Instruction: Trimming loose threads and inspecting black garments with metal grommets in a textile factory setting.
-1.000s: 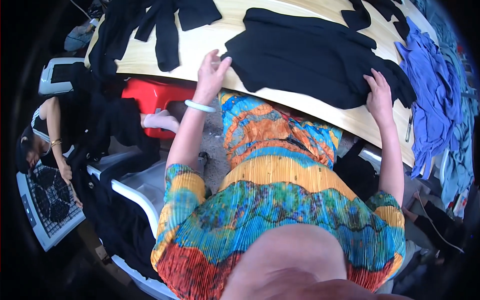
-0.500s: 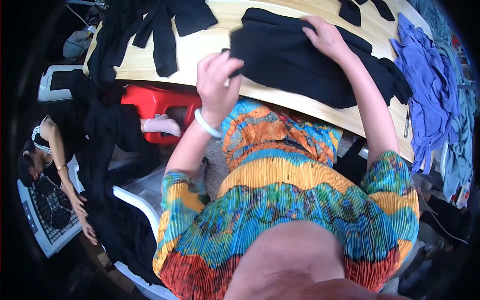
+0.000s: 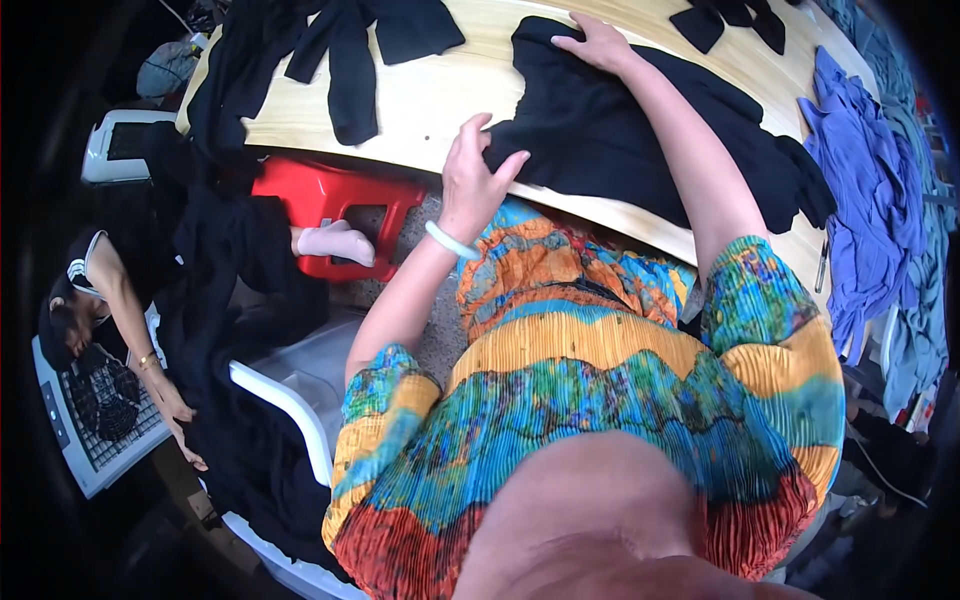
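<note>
A black garment [image 3: 620,130] lies spread over the near part of the pale wooden table. My left hand [image 3: 474,180] is at its near left corner, by the table's front edge, with thumb and fingers apart. The fingertips meet or nearly meet the cloth; exact contact is hard to see. At the garment's far left edge, my right hand [image 3: 600,45] rests on the fabric with fingers stretched out. The right forearm passes over the garment. Several black cloth pieces [image 3: 352,85] lie at the far left of the table.
Purple garments [image 3: 850,180] hang over the table's right end, near a thin pen-like tool [image 3: 822,268]. A red stool [image 3: 325,205] stands below the front edge, with a socked foot by it. Another person's arm [image 3: 135,320] reaches in at left, beside a white fan-like appliance [image 3: 90,440].
My left hand has let the garment's left edge down and opened its fingers by the near corner. My right hand has slid along the far edge, away from me. The view has shifted slightly.
</note>
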Demonstrator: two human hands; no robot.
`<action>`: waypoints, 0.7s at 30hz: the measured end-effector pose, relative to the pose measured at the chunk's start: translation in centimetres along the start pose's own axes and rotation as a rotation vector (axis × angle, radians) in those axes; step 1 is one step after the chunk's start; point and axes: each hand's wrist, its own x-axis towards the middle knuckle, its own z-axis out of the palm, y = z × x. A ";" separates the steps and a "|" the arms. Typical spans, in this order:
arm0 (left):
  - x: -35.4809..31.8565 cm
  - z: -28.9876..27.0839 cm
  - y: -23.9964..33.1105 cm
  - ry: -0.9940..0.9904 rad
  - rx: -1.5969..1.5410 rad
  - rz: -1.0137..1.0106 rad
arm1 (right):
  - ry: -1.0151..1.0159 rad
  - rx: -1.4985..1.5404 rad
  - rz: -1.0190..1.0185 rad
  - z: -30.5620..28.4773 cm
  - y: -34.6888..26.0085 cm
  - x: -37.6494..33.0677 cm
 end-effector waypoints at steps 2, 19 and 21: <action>1.0 0.3 0.3 -0.022 -0.070 0.089 | -0.144 0.020 -0.026 -0.6 -1.6 0.2; 2.5 -2.0 0.8 -0.371 -0.652 -0.677 | 0.188 -0.006 -0.660 -3.9 -5.1 -17.4; 4.4 -0.8 0.3 -0.325 -0.662 -0.722 | 0.185 0.005 -0.636 -3.8 -5.0 -17.5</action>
